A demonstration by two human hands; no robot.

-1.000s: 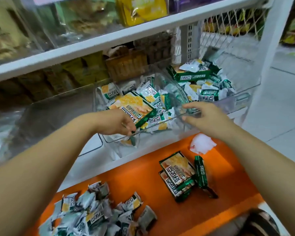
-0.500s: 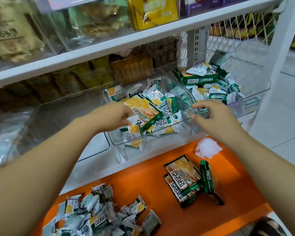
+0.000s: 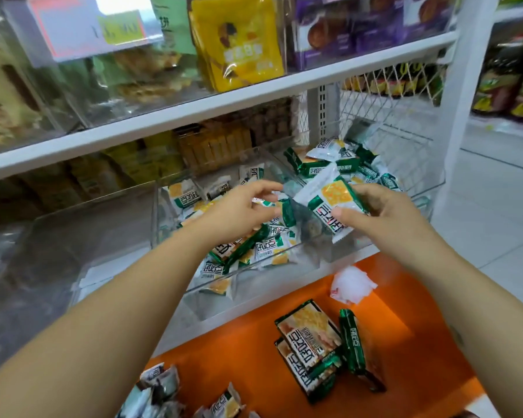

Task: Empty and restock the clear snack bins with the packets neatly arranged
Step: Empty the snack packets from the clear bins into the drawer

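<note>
A clear snack bin [image 3: 254,285] sits on the middle shelf, holding several green-and-white packets. My right hand [image 3: 381,212] grips one white packet [image 3: 329,200] with a yellow picture and green edge, lifted above the bin's right side. My left hand [image 3: 239,212] hovers over the packets in the bin with fingers apart, its fingertips close to the held packet. A second clear bin [image 3: 417,188] to the right also holds several packets. Larger green packs [image 3: 311,339] lie on the orange surface [image 3: 405,342] below.
A pile of small packets [image 3: 163,393] lies at the orange surface's near left, a crumpled white wrapper [image 3: 352,285] at its far edge. An empty-looking clear bin [image 3: 73,236] stands left. The white shelf [image 3: 224,107] above carries yellow and purple bags. A white upright [image 3: 465,101] stands right.
My right hand has left the bin's front rim and lifted a white packet above it. My left hand has moved up and right, from the rim to over the packets.
</note>
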